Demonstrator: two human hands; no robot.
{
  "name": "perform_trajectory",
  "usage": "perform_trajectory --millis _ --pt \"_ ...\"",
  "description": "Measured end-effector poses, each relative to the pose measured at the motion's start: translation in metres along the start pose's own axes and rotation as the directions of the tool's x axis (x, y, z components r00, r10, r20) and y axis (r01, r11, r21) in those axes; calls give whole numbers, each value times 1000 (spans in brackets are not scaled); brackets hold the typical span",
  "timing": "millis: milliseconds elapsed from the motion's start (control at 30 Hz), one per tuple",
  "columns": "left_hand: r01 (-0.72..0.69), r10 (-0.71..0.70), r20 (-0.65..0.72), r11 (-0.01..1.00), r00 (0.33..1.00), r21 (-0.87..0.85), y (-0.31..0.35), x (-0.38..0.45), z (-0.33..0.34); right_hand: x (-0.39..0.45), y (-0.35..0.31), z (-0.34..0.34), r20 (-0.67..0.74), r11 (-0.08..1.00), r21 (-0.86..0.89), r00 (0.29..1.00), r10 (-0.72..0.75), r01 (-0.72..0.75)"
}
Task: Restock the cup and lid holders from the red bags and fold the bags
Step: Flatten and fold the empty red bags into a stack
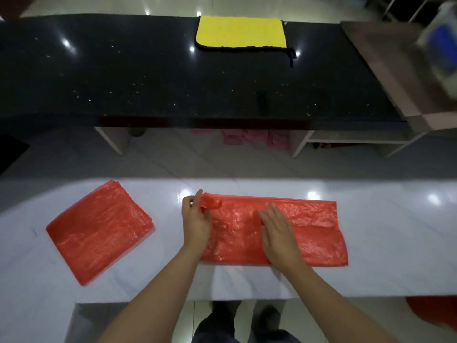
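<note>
On the white table [247, 283], far left, a folded red bag [99, 231] lies flat, well apart from the hands. At centre, the left hand [196, 219] pinches the rolled handle end of a second red bag [314, 233], which is spread lengthwise on the table; the right hand [278, 229] rests flat on it, fingers straight and together. Beyond, on the black counter [123, 70], lies a yellow cloth [241, 32].
</note>
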State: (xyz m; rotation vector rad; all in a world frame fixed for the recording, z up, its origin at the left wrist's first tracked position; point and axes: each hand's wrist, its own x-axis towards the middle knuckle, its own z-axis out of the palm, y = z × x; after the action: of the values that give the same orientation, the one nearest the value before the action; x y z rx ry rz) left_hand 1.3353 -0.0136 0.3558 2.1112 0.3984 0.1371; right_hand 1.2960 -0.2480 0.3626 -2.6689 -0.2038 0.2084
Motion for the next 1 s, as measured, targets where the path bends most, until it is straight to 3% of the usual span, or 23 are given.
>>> perform_trajectory --millis 100,167,300,400,567,667,733,867,1000 --pt "-132 131 33 903 991 409 1 3 6 -30 48 -9 115 984 -167 990 79 -60" --pt "-186 161 92 831 983 524 8 5 12 -44 66 -6 185 982 -187 981 66 -31" --pt "-296 145 311 802 939 519 9 11 26 -49 76 2 179 981 -190 982 62 -28" --pt "-358 81 441 722 894 593 2 15 33 -48 81 4 171 984 -176 984 48 -17" --pt "-366 46 458 675 888 641 -3 15 40 -50 79 3 144 989 -144 989 45 -24" --pt "-370 55 445 651 894 662 1 14 42 -37 52 -2 68 991 32 990 127 -130" --pt "-368 44 453 655 891 660 3 15 41 -18 22 -1 22 997 49 998 53 -54" --pt "-377 -34 526 659 850 651 5 21 35 20 -25 14 136 979 -77 974 -179 191" --pt "-360 -44 615 776 788 517 3 31 22 32 -17 25 261 968 -178 957 -127 177"
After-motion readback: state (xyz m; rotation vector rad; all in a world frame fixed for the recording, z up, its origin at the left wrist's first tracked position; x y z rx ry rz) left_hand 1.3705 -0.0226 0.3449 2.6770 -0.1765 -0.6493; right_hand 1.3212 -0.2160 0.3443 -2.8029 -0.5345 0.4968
